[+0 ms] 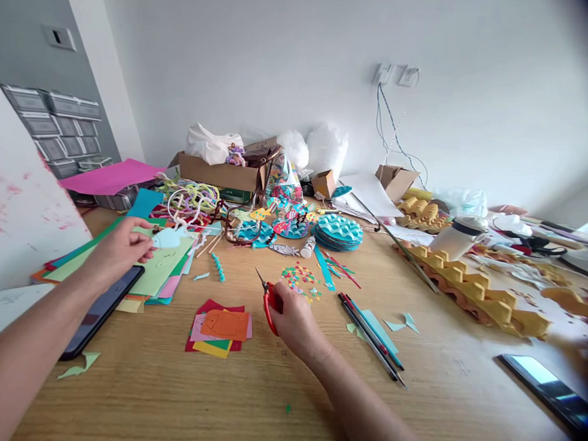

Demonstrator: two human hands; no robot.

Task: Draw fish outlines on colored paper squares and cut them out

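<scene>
At the left, my left hand [129, 244] pinches a light blue paper cut-out [169, 237] by its edge, above a stack of coloured paper sheets [160, 264]. The cut-out looks like a small fish, though its outline is partly lost against the clutter. Red-handled scissors [270, 303] are in my right hand [295, 320], their narrow blades pointing away and to the left, just above the table. Left of the scissors lies a small pile of coloured paper pieces [225, 326], the top orange one with a drawn outline. Paper confetti [299, 277] is scattered beyond my right hand.
A phone [105, 310] lies under my left forearm, another phone [546, 390] at the right. Pencils [371, 336], blue paper discs [338, 233], a small white bottle [308, 247] and yellow egg cartons [475, 288] cover parts of the table. Boxes [223, 173] stand along the wall.
</scene>
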